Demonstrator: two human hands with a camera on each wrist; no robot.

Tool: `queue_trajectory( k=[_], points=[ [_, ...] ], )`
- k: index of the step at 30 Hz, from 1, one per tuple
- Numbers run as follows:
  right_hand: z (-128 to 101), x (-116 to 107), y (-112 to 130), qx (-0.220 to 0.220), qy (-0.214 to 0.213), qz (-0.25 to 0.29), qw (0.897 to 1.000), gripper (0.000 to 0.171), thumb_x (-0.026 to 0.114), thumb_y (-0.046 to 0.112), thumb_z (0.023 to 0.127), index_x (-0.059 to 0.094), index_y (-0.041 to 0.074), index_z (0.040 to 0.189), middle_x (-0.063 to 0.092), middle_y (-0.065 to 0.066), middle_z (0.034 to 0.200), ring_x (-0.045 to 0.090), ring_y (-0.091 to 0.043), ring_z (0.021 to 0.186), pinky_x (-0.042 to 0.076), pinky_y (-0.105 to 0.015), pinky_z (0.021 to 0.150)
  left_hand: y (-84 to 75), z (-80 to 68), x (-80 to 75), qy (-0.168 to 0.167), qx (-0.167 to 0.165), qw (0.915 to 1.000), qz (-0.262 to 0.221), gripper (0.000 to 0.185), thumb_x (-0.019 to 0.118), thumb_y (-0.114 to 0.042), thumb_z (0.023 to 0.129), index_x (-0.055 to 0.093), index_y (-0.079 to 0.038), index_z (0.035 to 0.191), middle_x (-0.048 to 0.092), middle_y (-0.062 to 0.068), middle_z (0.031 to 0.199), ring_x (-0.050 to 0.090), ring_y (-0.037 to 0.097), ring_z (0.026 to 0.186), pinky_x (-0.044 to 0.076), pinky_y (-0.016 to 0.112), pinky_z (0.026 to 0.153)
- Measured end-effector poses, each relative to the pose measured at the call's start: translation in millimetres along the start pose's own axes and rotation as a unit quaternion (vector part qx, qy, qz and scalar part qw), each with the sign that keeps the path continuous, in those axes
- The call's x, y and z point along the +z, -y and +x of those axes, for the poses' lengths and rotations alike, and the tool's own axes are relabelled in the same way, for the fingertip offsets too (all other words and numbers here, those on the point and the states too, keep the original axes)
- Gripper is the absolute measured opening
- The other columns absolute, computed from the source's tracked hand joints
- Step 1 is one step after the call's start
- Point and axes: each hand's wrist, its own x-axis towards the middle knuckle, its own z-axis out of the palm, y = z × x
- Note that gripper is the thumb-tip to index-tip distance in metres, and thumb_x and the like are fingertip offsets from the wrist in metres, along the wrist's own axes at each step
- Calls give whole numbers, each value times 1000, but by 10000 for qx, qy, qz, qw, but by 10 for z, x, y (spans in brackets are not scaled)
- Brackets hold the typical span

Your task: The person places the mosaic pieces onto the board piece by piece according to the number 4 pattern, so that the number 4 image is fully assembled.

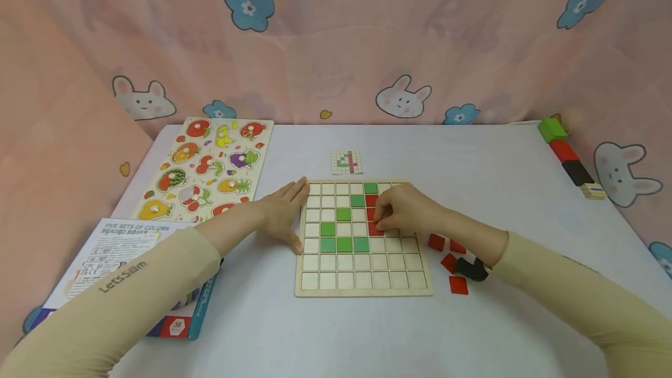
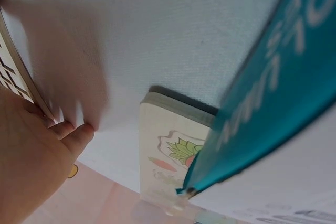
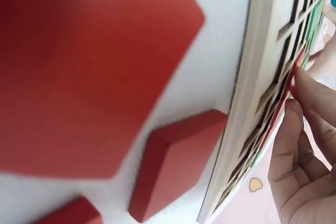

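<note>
The right hand pinches a red tile between thumb and forefingers over the wooden grid board, in the column just right of the green tiles; the tile seems partly tilted into its cell, though the fingers hide most of it; to seat it well, I judge it should be lowered square to the cell walls, one edge tucked in first, then pressed flat with a fingertip rather than pushed sideways against the red tiles above it; a glance at the small pattern card beyond the board would confirm the cell; the left hand lies flat on the table against the board's left edge, fingers straight and close together, thumb along the lower side, steadying the frame; it should keep that light pressure so the board does not slide; the right wrist is raised and bent, forearm coming in from the right above the loose red tiles
</note>
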Motion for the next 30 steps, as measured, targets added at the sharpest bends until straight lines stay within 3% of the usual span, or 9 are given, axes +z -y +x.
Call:
queue_trajectory(
  k=[7, 12, 15, 19, 24, 30],
  points=[
    [-53, -31, -75, -68, 53, -201, 9998, 6, 79, 18, 84, 74, 20, 87, 67, 9, 76, 56, -10, 74, 49, -22, 66, 3, -2, -1, 17, -1, 10000, -44, 136, 82, -57, 69, -4, 2, 157, -12, 19, 167, -2, 42, 156, 16, 56, 126],
    [-214, -189, -263, 265, 85, -59, 9996, 5, 76, 20, 86, 73, 21, 89, 64, 7, 77, 54, -13, 77, 47, -23, 66, 10, 7, 6, 21, 18, 10000, 12, 137, 81, -59, 69, -4, 2, 157, -13, 20, 167, -2, 42, 155, 15, 55, 127],
    [-340, -306, -403, 211, 157, -116, 9996, 6, 77, 20, 85, 72, 23, 87, 65, 8, 77, 56, -11, 76, 49, -22, 66, 17, 10, 7, 29, 31, 10000, 44, 137, 81, -59, 69, -5, 2, 157, -13, 20, 166, -2, 43, 155, 14, 54, 127],
    [-523, -454, -588, 82, 669, 95, 9977, 14, 77, 14, 84, 73, 26, 90, 69, 10, 86, 59, -12, 81, 52, -22, 70, 10, 14, 1, 63, 28, 10000, 67, 137, 80, -60, 70, -5, 2, 157, -13, 21, 166, -3, 43, 155, 13, 53, 127],
    [-652, -521, -730, 220, 1494, 651, 9864, 28, 78, 8, 80, 76, 28, 99, 67, 4, 100, 55, -20, 94, 52, -25, 76, 11, 16, 5, 69, 4, 9999, 83, 137, 81, -60, 69, -5, 2, 157, -13, 20, 166, -3, 42, 155, 14, 53, 127],
    [-640, -427, -792, 5, 1495, 478, 9876, 28, 83, 14, 77, 76, 32, 97, 65, 7, 100, 55, -18, 93, 51, -22, 75, 11, 28, 9, 69, 3, 9999, 85, 137, 80, -60, 70, -5, 2, 157, -13, 20, 166, -3, 42, 156, 14, 53, 127]
  ],
)
